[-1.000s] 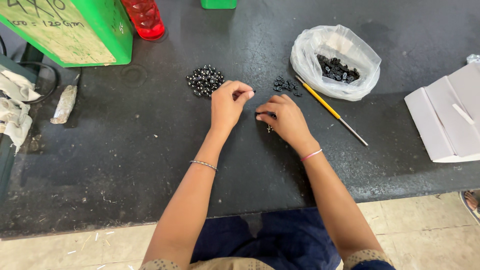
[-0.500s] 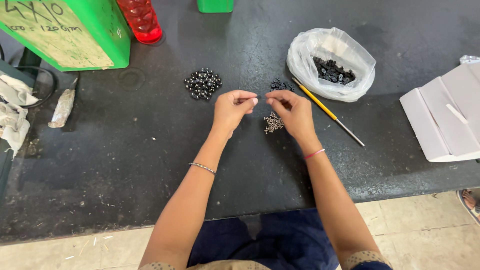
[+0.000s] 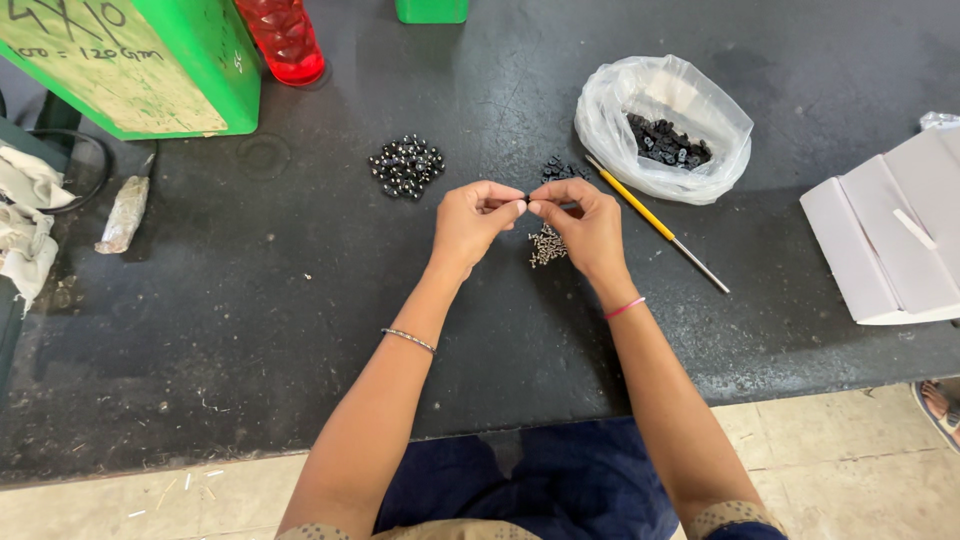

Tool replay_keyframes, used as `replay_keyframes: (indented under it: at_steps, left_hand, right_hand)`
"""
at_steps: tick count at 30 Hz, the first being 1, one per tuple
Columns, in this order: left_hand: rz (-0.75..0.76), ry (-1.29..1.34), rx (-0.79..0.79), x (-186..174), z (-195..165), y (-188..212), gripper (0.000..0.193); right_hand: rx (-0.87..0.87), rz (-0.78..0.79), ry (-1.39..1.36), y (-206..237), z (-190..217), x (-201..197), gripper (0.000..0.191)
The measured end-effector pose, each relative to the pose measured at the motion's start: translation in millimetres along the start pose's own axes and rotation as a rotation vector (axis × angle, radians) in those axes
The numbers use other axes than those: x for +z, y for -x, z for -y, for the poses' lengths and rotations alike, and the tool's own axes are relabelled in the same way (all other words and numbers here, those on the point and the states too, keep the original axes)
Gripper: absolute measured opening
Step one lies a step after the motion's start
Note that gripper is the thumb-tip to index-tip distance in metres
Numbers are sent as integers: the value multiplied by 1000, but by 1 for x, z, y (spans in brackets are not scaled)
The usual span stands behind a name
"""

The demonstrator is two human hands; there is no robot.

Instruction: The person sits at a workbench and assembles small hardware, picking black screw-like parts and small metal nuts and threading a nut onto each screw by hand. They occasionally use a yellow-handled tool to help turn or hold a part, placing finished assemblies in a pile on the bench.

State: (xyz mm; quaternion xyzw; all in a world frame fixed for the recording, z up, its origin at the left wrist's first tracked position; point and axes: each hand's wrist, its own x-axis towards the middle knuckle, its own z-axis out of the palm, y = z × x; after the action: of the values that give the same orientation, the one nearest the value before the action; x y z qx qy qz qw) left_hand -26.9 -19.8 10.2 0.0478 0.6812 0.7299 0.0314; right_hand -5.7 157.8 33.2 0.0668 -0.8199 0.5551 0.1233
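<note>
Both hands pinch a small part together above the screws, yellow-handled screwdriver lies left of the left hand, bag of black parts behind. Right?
Not quite. The head view shows the yellow-handled screwdriver on the dark table to the right of the right hand, not left of the left hand. The rest holds: both hands pinch a small part together above the screws, and the bag of black parts lies behind.

Green box (image 3: 150, 60), red bottle (image 3: 283, 38), white folded carton (image 3: 890, 240), rag (image 3: 25, 220), black cable (image 3: 85, 175)

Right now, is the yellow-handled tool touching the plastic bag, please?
Cannot tell: in the head view the yellow-handled tool has its upper end at the plastic bag edge, no clear gap.
</note>
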Motion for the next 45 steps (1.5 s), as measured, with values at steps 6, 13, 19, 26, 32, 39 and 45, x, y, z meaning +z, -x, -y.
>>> replay_keyframes:
  at_steps: [6,13,19,26,32,39,45]
  left_hand:
    - [30,-115,91,0,-4,3,16]
    - [63,-222,132,-1,-19,6,14]
    - [86,-178,136,2,-21,10,12]
    - [102,5,127,10,-5,8,17]
    - [93,252,82,7,7,-2,18]
    - [-7,347,31,-9,3,-7,18]
    - [-15,241,34,-7,5,-6,25]
  right_hand:
    - [120,56,-139,-1,-11,-2,14]
    - [149,135,-377,-3,-17,-6,19]
    - [136,139,-417,-4,-23,-9,15]
    - [125,89,-459,-4,-25,-8,11]
    - [107,151,-271,-3,-4,-12,19]
    - [-238,301,461,3,17,-22,19]
    - [-283,284,519,6,18,-20,11]
